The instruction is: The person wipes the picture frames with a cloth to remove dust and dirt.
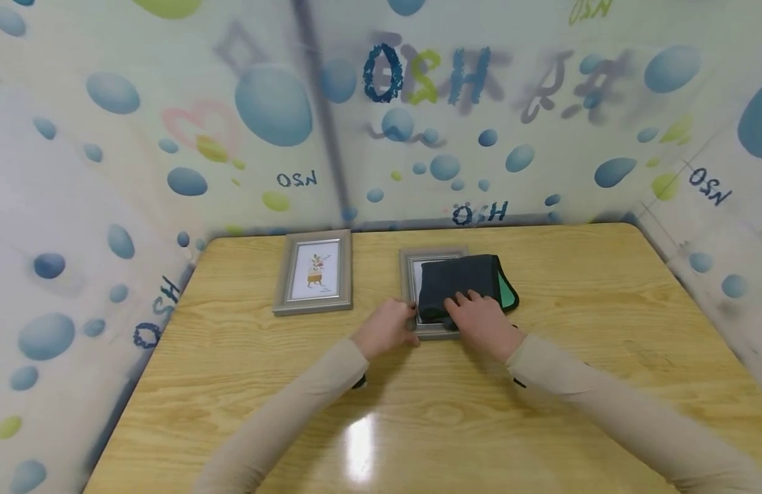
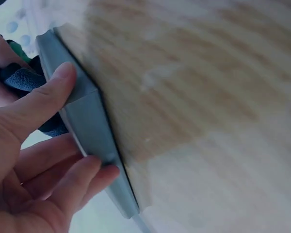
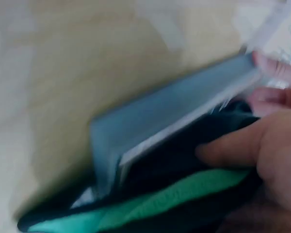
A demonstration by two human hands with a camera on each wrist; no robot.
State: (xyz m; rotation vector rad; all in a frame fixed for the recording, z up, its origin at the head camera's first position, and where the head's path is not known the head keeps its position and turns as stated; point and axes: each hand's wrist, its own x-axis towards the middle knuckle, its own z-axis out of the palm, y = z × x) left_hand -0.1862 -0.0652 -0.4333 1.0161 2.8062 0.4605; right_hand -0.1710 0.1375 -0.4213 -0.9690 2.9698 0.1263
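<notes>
A grey picture frame (image 1: 407, 274) lies on the table, mostly covered by a dark cloth (image 1: 457, 274) with a green lining (image 1: 507, 295) showing at its right edge. My left hand (image 1: 387, 327) holds the frame's lower left corner; in the left wrist view its thumb (image 2: 58, 85) is on one edge and the fingertips lie along the adjoining one. On the cloth's lower part is my right hand (image 1: 481, 324), gripping it against the frame. The right wrist view is blurred, with dark fabric and green lining (image 3: 174, 191) beside the frame's edge (image 3: 169, 97). The covered picture is hidden.
A second grey frame (image 1: 282, 288), with a small plant picture, lies to the left on the wooden table (image 1: 232, 384). Behind the table's far edge hangs a patterned backdrop (image 1: 381, 151) with blue and green spots. Similar printed sheets stand at both sides.
</notes>
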